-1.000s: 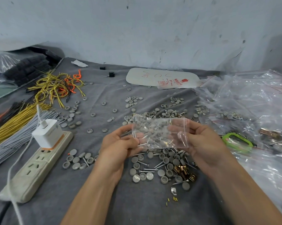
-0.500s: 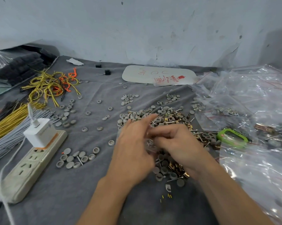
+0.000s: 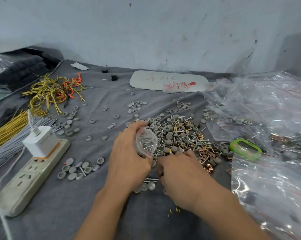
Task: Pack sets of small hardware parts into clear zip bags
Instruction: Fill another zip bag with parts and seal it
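Left hand point(image 3: 129, 158) closed around a small clear zip bag point(image 3: 146, 142), mouth held open and turned up and rightward toward the heap; screws and grey caps visible inside through the film. Bag off the surface, at the near-left edge of the mixed pile of parts point(image 3: 179, 137): grey caps, screws, copper-coloured clips on grey cloth point(image 3: 94, 213). Right hand point(image 3: 180, 174) knuckles up, low over the near edge of the same pile, just right of and below the bag; fingertips curled under and hidden, so cannot tell whether anything is pinched. Key relation: bag mouth lies up and to the left of the right hand, near, nothing between; long axis of the opening runs roughly away from the body. Right hand the nearer one to the loose stock, left hand committed to the bag. Judged step: gathering more pieces for this set, then a short lift leftward into the mouth. Risk: screws lying crosswise could catch the red zip edge. Separate cluster of caps point(image 3: 80, 168) left of the hands, beside the power strip point(image 3: 30, 172); heap of clear bags point(image 3: 267, 118) to the right.
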